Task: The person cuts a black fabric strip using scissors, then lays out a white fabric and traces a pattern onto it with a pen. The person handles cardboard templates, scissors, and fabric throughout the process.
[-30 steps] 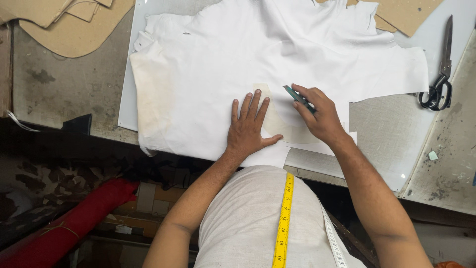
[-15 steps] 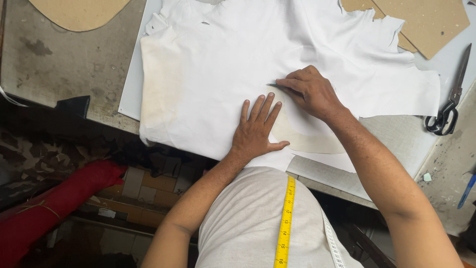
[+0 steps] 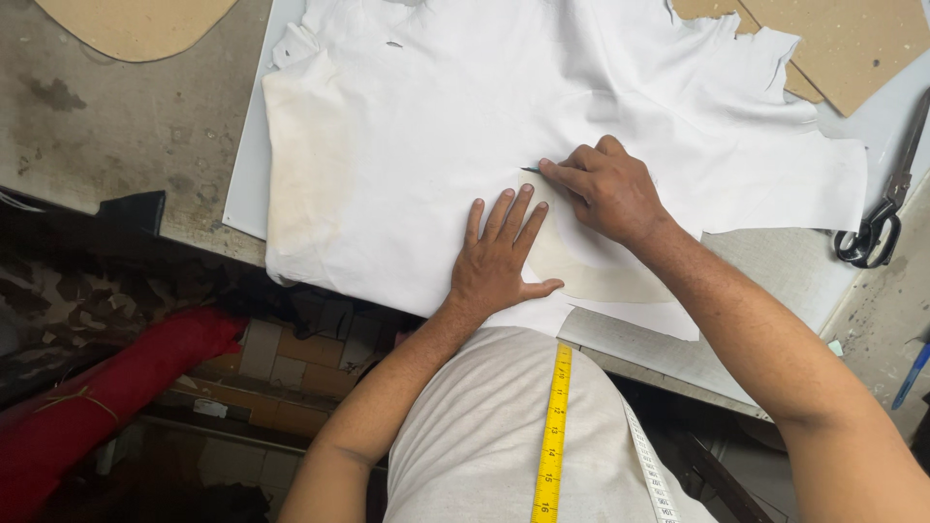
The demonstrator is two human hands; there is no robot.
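I see the left hand (image 3: 499, 261) spread flat, fingers wide and holding nothing, pressing down on the white hide (image 3: 504, 126) near its front edge. The right hand (image 3: 605, 189) sits just beyond it, almost touching the left fingertips, curled narrow around a thin dark tool (image 3: 531, 170) whose tip pokes out to the left and meets the hide; most of the tool is hidden in the fist, so I cannot tell what kind it is. The hide lies spread over a pale cutting board (image 3: 242, 184) on the desk (image 3: 107, 145), its ragged edges reaching toward the far side and to the right. Under the right hand a cream-coloured curved pattern piece (image 3: 601, 276) rests on the hide. A pair of black-handled scissors (image 3: 877, 218) lies well apart at the right edge of the desk, and brown card sheets (image 3: 833, 44) sit at the far right, with another rounded brown card (image 3: 136, 19) at the far left. A yellow tape measure (image 3: 552, 436) hangs down my chest, and a red roll (image 3: 107, 397) lies below the desk at the left.
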